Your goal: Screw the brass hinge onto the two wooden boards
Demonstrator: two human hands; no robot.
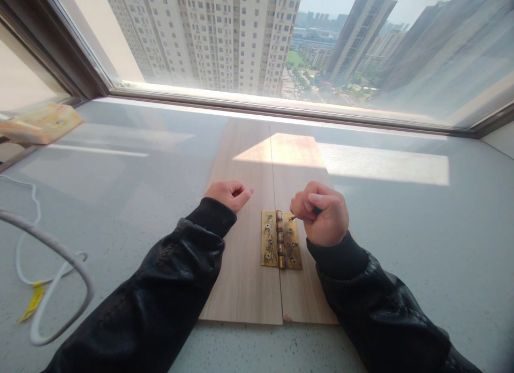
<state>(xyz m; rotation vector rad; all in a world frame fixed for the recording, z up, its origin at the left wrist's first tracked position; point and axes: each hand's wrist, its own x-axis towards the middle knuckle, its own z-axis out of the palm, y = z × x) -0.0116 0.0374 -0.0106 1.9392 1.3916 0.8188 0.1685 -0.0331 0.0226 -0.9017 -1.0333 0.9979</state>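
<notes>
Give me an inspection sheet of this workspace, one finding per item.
Surface: speckled pale windowsill, partly sunlit.
Job's things: brass hinge across the seam of two wood-grain boards; dark-handled tool, likely a screwdriver, its tip at the hinge.
Clutter: patterned packet, far left.
Hands: left hand loosely fisted, nothing visible in it; right hand gripping the tool.
Cables: pale cables looped at left, yellow tag attached.
Surroundings: dark-framed window; high-rise buildings outside.
</notes>
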